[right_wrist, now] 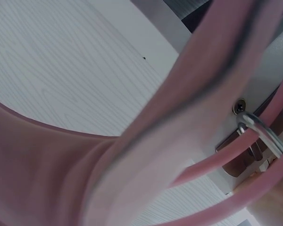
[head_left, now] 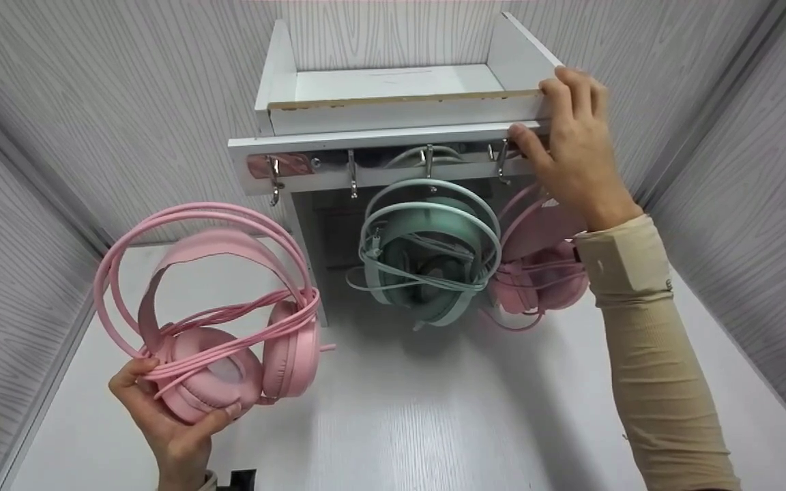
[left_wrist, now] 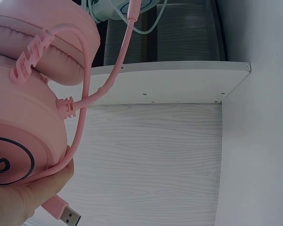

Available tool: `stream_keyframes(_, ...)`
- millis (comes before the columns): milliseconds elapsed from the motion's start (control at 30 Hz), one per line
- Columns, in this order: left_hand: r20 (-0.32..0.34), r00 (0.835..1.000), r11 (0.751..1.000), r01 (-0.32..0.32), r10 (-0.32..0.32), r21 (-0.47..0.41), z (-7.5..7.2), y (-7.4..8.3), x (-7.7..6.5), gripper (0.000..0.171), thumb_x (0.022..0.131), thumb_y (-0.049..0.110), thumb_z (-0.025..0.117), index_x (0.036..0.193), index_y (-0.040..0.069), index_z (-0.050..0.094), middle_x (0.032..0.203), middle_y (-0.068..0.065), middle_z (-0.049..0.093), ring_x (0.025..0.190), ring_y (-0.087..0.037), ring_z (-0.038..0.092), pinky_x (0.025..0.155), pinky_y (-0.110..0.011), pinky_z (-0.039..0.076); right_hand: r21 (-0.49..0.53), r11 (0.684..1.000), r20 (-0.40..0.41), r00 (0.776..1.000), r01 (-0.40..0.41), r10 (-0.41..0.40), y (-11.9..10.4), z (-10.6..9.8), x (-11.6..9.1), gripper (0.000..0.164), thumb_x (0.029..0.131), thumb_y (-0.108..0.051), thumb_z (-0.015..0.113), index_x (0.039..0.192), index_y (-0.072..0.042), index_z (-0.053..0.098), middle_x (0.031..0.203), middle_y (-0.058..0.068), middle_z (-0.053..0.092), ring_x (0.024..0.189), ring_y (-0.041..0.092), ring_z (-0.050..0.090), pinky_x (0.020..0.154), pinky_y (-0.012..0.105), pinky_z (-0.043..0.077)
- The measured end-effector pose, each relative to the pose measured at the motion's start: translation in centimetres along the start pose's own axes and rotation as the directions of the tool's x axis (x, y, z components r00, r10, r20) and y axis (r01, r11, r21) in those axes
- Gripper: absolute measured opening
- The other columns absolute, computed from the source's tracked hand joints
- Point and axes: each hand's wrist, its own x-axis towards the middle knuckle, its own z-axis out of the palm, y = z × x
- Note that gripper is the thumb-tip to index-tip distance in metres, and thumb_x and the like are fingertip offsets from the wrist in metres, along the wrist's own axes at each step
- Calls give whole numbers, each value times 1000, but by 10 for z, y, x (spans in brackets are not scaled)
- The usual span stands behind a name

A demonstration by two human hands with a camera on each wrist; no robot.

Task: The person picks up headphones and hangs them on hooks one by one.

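In the head view my left hand (head_left: 175, 426) grips pink headphones (head_left: 297, 354) by one ear cup, thumb below and fingers behind. Their pink cable is coiled around the cups; in the left wrist view its USB plug (left_wrist: 70, 215) pokes out under the hand. My right hand (head_left: 580, 150) holds the right end of a white shelf rack (head_left: 393, 119), fingers bent over the top and thumb on the hook rail's edge. Under this hand hangs a second pair of pink headphones (head_left: 516, 286), its bands looped over a metal hook (right_wrist: 262, 129) in the right wrist view.
Mint-green headphones (head_left: 444, 221) hang from a middle hook of the rack. Metal hooks (head_left: 352, 174) line the rail, another (head_left: 274, 181) at its left end. Wood-grain panels (head_left: 741, 170) enclose the sides, above a white glossy surface (head_left: 393, 423).
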Motion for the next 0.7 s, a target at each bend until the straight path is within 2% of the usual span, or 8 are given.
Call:
stream_keyframes(167, -7, 1000, 1000, 3, -3, 22, 0, -1, 1, 86, 40, -29, 59, 120, -7, 36, 127, -25, 39, 116, -35, 46, 93, -31, 51, -3, 1000, -3, 1000, 1, -1, 0, 0, 0, 57, 103, -34, 57, 136, 10, 44, 149, 30, 35, 141, 43, 22, 118, 48, 20)
stream_keyframes(400, -10, 1000, 1000, 10, -11, -16, 1, -1, 1, 87, 39, -31, 58, 119, -8, 36, 125, -25, 39, 115, -36, 47, 90, -32, 52, 2, 1000, 1, 1000, 8, -8, -1, 2, 0, 55, 103, -32, 57, 136, 10, 44, 149, 30, 35, 140, 42, 23, 118, 48, 20)
stream_keyframes(700, -8, 1000, 1000, 1, -1, 15, 1, -3, 2, 87, 38, -30, 59, 119, -8, 37, 125, -24, 40, 116, -36, 46, 92, -32, 51, 5, 1000, -6, 1000, 9, -9, -1, 0, 0, 55, 102, -30, 58, 136, 11, 45, 149, 31, 36, 140, 43, 23, 118, 46, 18)
